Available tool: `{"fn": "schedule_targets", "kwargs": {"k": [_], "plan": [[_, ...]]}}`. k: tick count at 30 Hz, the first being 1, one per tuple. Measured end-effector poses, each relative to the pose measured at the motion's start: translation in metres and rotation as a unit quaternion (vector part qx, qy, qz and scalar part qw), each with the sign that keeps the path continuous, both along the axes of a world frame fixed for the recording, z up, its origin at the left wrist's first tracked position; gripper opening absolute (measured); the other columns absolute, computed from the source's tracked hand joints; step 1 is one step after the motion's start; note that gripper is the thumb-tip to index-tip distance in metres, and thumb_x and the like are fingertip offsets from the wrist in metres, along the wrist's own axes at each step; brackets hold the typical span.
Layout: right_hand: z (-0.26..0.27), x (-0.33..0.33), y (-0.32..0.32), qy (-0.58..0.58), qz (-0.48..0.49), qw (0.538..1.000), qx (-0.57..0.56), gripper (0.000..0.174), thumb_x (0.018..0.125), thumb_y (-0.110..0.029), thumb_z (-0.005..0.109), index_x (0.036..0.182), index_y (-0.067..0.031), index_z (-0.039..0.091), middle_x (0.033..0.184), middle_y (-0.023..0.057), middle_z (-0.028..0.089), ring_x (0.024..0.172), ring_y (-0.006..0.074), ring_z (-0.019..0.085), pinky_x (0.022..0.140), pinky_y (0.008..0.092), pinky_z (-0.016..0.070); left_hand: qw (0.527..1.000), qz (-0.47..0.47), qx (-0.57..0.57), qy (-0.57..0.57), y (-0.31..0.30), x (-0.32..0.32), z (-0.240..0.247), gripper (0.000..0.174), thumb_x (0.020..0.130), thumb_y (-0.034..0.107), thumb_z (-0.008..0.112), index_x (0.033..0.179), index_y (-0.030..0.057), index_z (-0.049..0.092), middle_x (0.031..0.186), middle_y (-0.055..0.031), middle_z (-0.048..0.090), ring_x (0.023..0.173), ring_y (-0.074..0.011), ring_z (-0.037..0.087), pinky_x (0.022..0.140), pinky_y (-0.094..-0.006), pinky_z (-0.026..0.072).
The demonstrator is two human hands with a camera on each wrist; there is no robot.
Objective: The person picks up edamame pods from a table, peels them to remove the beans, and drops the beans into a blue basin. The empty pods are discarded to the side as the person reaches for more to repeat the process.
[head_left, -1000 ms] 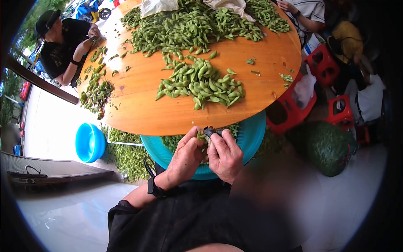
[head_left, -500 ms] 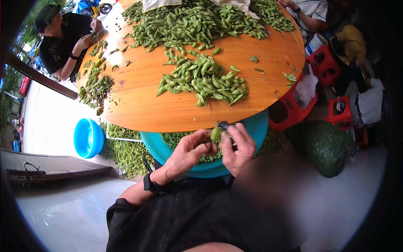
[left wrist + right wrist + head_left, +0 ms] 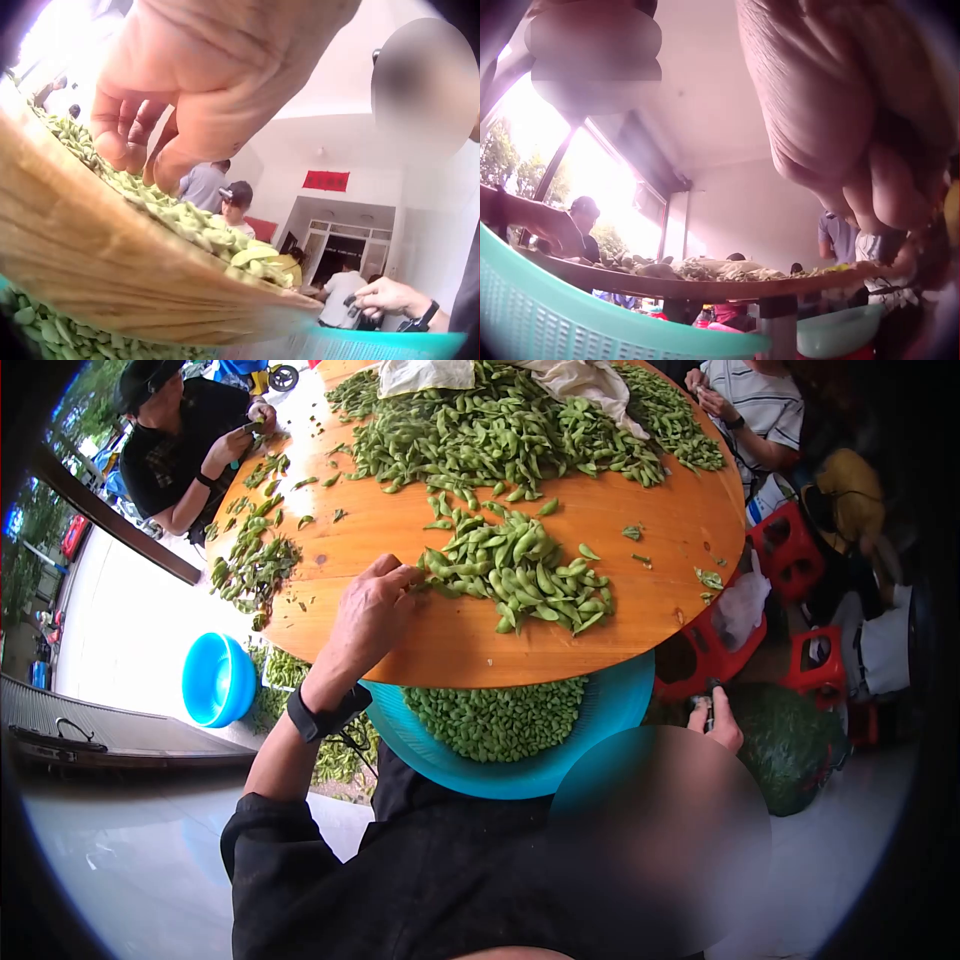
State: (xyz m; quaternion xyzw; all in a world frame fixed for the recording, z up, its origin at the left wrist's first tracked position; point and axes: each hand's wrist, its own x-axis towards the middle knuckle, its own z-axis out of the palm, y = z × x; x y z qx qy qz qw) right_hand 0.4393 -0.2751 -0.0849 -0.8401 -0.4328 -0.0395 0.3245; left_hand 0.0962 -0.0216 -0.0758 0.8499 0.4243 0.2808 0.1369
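Observation:
My left hand (image 3: 375,610) reaches over the table, its bent fingertips at the left edge of a small heap of green soybean pods (image 3: 520,570). In the left wrist view, the fingers (image 3: 112,146) point down onto the pods, thumb apart from them. My right hand (image 3: 718,725) is off to the right, beyond the basin's rim and beside a green bulging bag. Dark coverings show on its thumb and index fingertip in the left wrist view, where the hand (image 3: 386,296) is loosely bent. A turquoise basin (image 3: 420,765) of shelled green beans (image 3: 490,720) sits below the table edge.
A large pod pile (image 3: 460,440) with cloths (image 3: 430,375) covers the far part of the wooden table (image 3: 400,660). Leafy scraps (image 3: 255,565) lie at left. Red stools (image 3: 710,650) and the green bag (image 3: 785,745) stand right, a blue basin (image 3: 218,680) left. Other people sit around.
Both hands were together over the basin, working a green pod. They have parted: the left moved up to the small heap, the right swung out right. The pod no longer shows between them.

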Motion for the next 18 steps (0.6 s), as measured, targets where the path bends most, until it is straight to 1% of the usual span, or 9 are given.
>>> {"fn": "schedule_targets", "kwargs": {"k": [2, 4, 8, 9, 10, 11, 12, 15, 18], "plan": [[0.011, -0.017, 0.011, 0.033, 0.05, 0.997, 0.042, 0.026, 0.09, -0.001, 0.058, 0.114, 0.0085, 0.062, 0.096, 0.0259, 0.066, 0.085, 0.041, 0.065, 0.076, 0.0438, 0.0515, 0.999, -0.014, 0.025, 0.017, 0.003, -0.001, -0.006, 0.014, 0.085, 0.008, 0.069, 0.098, 0.0027, 0.071, 0.091, -0.012, 0.063, 0.07, -0.0271, 0.062, 0.067, -0.0374, 0.0504], [0.011, -0.029, 0.02, 0.05, 0.109, 0.99, 0.073, 0.025, 0.088, 0.003, 0.058, 0.112, 0.0059, 0.063, 0.093, 0.0223, 0.066, 0.08, 0.0375, 0.066, 0.072, 0.041, 0.0515, 0.996, 0.044, 0.065, 0.033, -0.001, -0.007, -0.008, 0.02, 0.081, 0.003, 0.066, 0.1, 0.0066, 0.071, 0.088, -0.013, 0.061, 0.08, -0.0347, 0.062, 0.072, -0.0422, 0.0505], [0.027, -0.069, 0.042, 0.185, 0.226, 0.955, 0.051, 0.023, 0.088, 0.003, 0.058, 0.109, 0.0039, 0.066, 0.087, 0.0179, 0.067, 0.07, 0.0266, 0.067, 0.063, 0.0346, 0.0509, 0.996, 0.067, 0.06, 0.025, -0.02, -0.015, -0.002, 0.017, 0.083, 0.004, 0.066, 0.101, 0.0042, 0.069, 0.084, -0.0084, 0.063, 0.077, -0.0263, 0.065, 0.069, -0.0368, 0.0513], [0.026, -0.078, 0.047, 0.213, 0.25, 0.942, 0.065, 0.023, 0.087, 0.002, 0.059, 0.109, 0.004, 0.066, 0.085, 0.0165, 0.067, 0.067, 0.0231, 0.065, 0.06, 0.0321, 0.0498, 0.982, 0.026, -0.137, -0.126, -0.034, -0.01, 0.008, 0.011, 0.089, 0.006, 0.065, 0.099, 0.0028, 0.067, 0.081, -0.0062, 0.063, 0.07, -0.0198, 0.062, 0.063, -0.0323, 0.0489], [0.027, -0.087, 0.051, 0.269, 0.277, 0.92, 0.07, 0.024, 0.088, 0.002, 0.06, 0.111, 0.004, 0.066, 0.083, 0.0132, 0.066, 0.063, 0.0161, 0.061, 0.058, 0.029, 0.048, 0.905, -0.018, -0.329, -0.268, -0.047, -0.003, 0.016, 0.007, 0.094, 0.007, 0.064, 0.098, 0.0015, 0.065, 0.078, -0.004, 0.063, 0.063, -0.0133, 0.06, 0.058, -0.0278, 0.0465], [0.028, -0.095, 0.056, 0.326, 0.294, 0.896, 0.068, 0.024, 0.089, 0.001, 0.06, 0.112, 0.0046, 0.066, 0.082, 0.0108, 0.064, 0.063, 0.0123, 0.059, 0.056, 0.0273, 0.0468, 0.837, -0.038, -0.43, -0.336, -0.061, 0.006, 0.022, 0.007, 0.097, 0.007, 0.062, 0.1, 0.0011, 0.063, 0.078, -0.0008, 0.061, 0.061, -0.0063, 0.056, 0.052, -0.0216, 0.0415], [0.029, -0.1, 0.06, 0.38, 0.309, 0.87, 0.066, 0.024, 0.091, 0.001, 0.06, 0.114, 0.0051, 0.066, 0.081, 0.0085, 0.062, 0.062, 0.0084, 0.057, 0.055, 0.0257, 0.0455, 0.803, -0.051, -0.473, -0.36, -0.074, 0.013, 0.026, 0.007, 0.096, 0.007, 0.063, 0.101, 0.0019, 0.063, 0.078, -0.0014, 0.062, 0.058, -0.0066, 0.056, 0.049, -0.0209, 0.0397], [0.035, -0.114, 0.067, 0.5, 0.334, 0.794, 0.092, 0.024, 0.094, -0.001, 0.06, 0.116, 0.007, 0.064, 0.079, 0.0043, 0.056, 0.061, 0.0059, 0.054, 0.052, 0.0236, 0.0428, 0.772, -0.071, -0.526, -0.349, -0.101, 0.033, 0.026, 0.01, 0.096, 0.008, 0.064, 0.103, 0.0009, 0.063, 0.082, -0.0011, 0.064, 0.053, -0.0047, 0.052, 0.047, -0.0203, 0.0391], [0.023, -0.115, 0.07, 0.459, 0.367, 0.805, 0.084, 0.023, 0.093, -0.001, 0.06, 0.115, 0.0068, 0.064, 0.077, 0.0048, 0.055, 0.06, 0.0068, 0.055, 0.052, 0.0241, 0.0429, 0.767, -0.09, -0.539, -0.335, -0.111, 0.045, 0.016, 0.01, 0.096, 0.006, 0.064, 0.105, 0.0004, 0.064, 0.082, 0.0002, 0.064, 0.05, -0.0035, 0.048, 0.045, -0.0203, 0.0378]]}}
